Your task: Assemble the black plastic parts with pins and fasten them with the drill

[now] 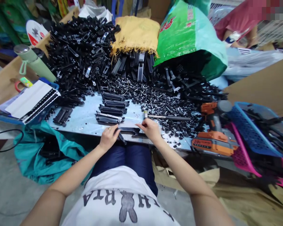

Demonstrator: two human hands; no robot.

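Note:
My left hand (108, 137) is closed, its fingertips pinching a small black plastic strip (122, 138) that slants down past the table's front edge. Behind the strip lies a long black plastic channel (129, 129) along that edge. At the channel's right end is my right hand (152, 129), its thumb stretched left and apart from the fingers; some fingertips are hidden. Just beyond them rests a hammer (169, 117), head to the left, lying on loose small parts. Several black channel-shaped assemblies (112, 110) are lined up in a stack beyond my left hand.
A tall heap of black parts (77, 53) fills the back left. Small pin-like pieces (155, 97) spread across the middle. A cordless drill (213, 131) stands right, beside a blue basket (257, 128). Behind are a yellow sack (136, 33) and green bag (179, 34). Another person's arm (240, 34) shows.

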